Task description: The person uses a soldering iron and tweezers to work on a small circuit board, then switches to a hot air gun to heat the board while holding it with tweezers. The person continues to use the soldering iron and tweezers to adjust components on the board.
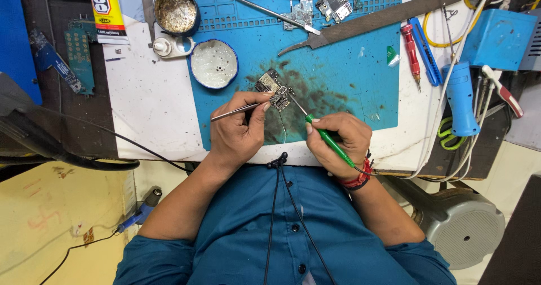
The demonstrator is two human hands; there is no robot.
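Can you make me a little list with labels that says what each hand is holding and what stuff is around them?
Left hand: grips metal tweezers
Right hand: grips green-handled soldering iron
Between the tips: small circuit board
Underneath: blue work mat
Nearby: two round tins, long metal file, red screwdriver
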